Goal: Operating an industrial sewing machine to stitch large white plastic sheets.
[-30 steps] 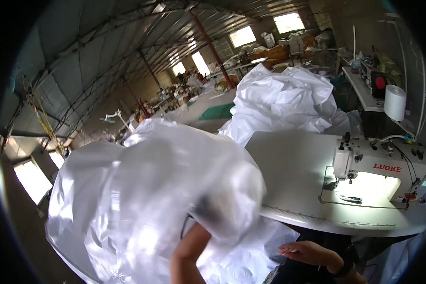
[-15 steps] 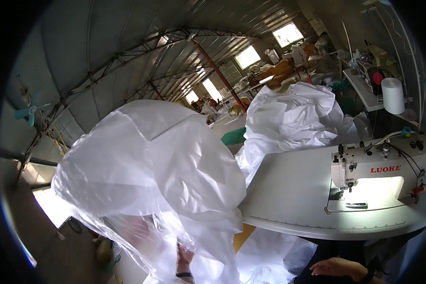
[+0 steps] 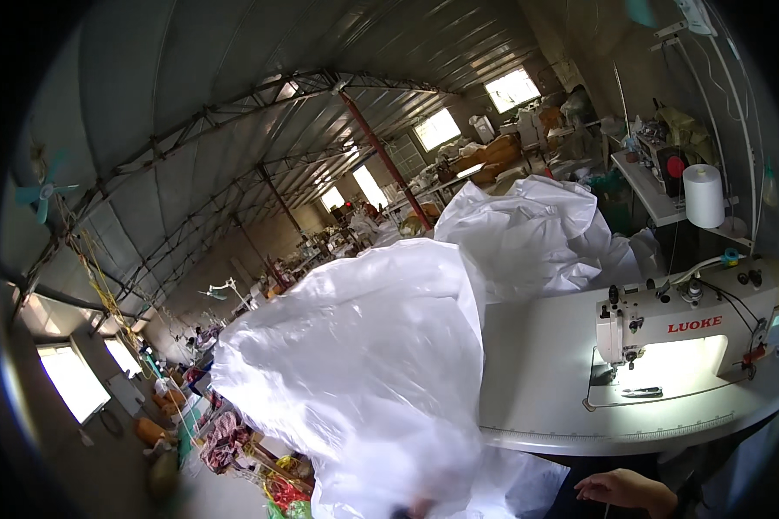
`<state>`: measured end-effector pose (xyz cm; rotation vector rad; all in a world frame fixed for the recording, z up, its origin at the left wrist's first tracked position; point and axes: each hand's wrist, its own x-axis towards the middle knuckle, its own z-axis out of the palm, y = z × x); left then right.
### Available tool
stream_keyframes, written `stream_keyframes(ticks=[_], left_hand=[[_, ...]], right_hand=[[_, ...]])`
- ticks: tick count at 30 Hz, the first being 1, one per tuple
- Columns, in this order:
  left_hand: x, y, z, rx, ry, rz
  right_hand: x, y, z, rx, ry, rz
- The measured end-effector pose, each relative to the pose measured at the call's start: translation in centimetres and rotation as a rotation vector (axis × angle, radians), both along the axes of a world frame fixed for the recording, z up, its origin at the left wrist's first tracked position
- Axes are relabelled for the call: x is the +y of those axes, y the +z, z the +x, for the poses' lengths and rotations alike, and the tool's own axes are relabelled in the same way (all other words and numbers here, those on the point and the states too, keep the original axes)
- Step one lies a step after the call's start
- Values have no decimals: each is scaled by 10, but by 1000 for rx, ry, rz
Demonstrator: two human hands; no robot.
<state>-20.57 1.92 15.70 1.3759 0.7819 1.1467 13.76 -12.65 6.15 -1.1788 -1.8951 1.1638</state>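
A large white translucent plastic sheet or bag (image 3: 355, 346) billows in front of me, its left part standing over the floor. My left hand (image 3: 420, 506) is a blurred patch at the lower edge, mostly covered by the plastic. Its fingers cannot be made out. Below the sewing table's (image 3: 537, 372) front edge, my right hand (image 3: 619, 490) hovers with loosely bent fingers and no visible object in its grasp. The white sewing machine (image 3: 666, 324) stands on the table, its lamp lit. Small thread snips (image 3: 642, 392) lie by the needle.
More crumpled white plastic (image 3: 528, 229) is heaped behind the table. A white thread cone (image 3: 704, 197) stands at the right beside a side shelf (image 3: 649, 186). Bundled cloth (image 3: 225, 441) and colourful bags (image 3: 287, 493) lie on the lower left. Workbenches fill the far room.
The plastic has swung to the right and sunk lower, uncovering the room at left. My left hand has shifted right and down. The right hand's fingers have curled a little. The view has turned slightly.
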Motion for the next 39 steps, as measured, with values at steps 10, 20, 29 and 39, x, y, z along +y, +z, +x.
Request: stream_keyframes(ticks=[10, 20, 29, 39], left_hand=[[-2, 37, -42, -109, 146, 80], [0, 12, 3, -111, -17, 29], [6, 10, -10, -176, -31, 63], [-16, 28, -39, -256, 30, 98]], right_hand=[[34, 58, -72, -9, -75, 674], [76, 90, -45, -102, -501, 881], [125, 134, -101, -669, -232, 1066], [182, -26, -51, -795, -24, 425]])
